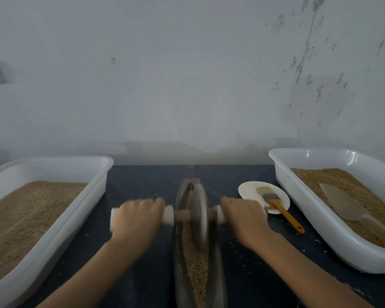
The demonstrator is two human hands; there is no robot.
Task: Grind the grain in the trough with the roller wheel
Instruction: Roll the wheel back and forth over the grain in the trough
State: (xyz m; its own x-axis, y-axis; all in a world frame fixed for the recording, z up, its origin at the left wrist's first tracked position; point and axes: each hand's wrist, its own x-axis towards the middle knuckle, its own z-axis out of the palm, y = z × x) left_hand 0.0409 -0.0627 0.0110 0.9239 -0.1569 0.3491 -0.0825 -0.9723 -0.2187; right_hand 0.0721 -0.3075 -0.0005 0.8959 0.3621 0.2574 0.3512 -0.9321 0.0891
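Note:
A narrow dark metal trough [180,258] runs from near me toward the wall at the table's middle. Brown grain [197,270] lies along its groove. The grey roller wheel [199,216] stands upright in the groove, toward the far half, on a wooden axle [181,215] with white handle ends. My left hand [136,218] grips the left handle. My right hand [246,216] grips the right handle, which it mostly hides. Both hands and the wheel look motion-blurred.
A white tub [82,210] of finer brown meal stands on the left. A white tub [298,221] of grain with a clear scoop [347,205] stands on the right. A paper plate [249,190] holds an orange-handled brush [280,207]. Dark cloth [142,183] covers the table; a wall is close behind.

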